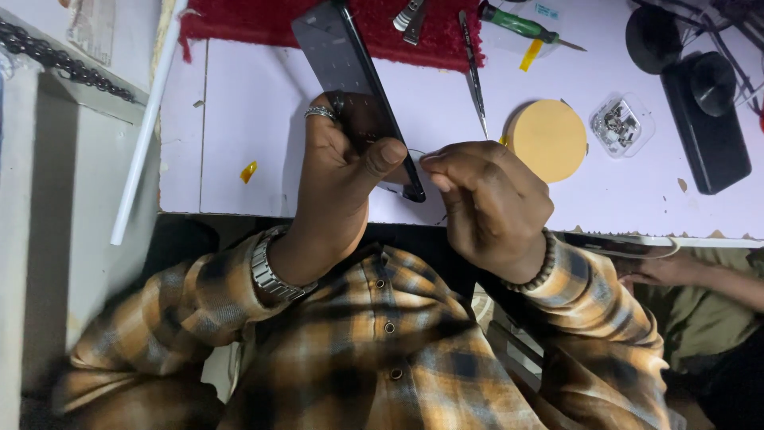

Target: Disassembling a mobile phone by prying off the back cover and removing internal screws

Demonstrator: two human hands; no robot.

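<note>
- Centrally, left hand (338, 163): grip closed around a dark phone (356, 87), thumb pressed over its lower face, fingers wrapped behind; ring on one finger, metal watch at the wrist.
- Phone tilted, its top end over the red cloth (263, 20), its bottom end low over the pale desk (231, 119), just beside the right hand.
- Right hand (489, 199): grip pinched tight, thumb and forefinger tips together on something thin at the phone's lower edge; a fine wire-like loop shows there, too small to tell more. Bead bracelet at the wrist.
- Right of the phone: long tweezers (475, 72) lying with the tip just above the right hand.
- Round yellow-tan disc (547, 139) right of the phone, just past the right hand's knuckles.
- Small clear packet (619, 126) of metal bits right of the disc.
- Green-handled screwdriver (525, 26) upper right of the phone; yellow tape strip (531, 54) beside it.
- Black rectangular block (708, 119) far right.
- Small yellow scrap (249, 170) left of the phone.
</note>
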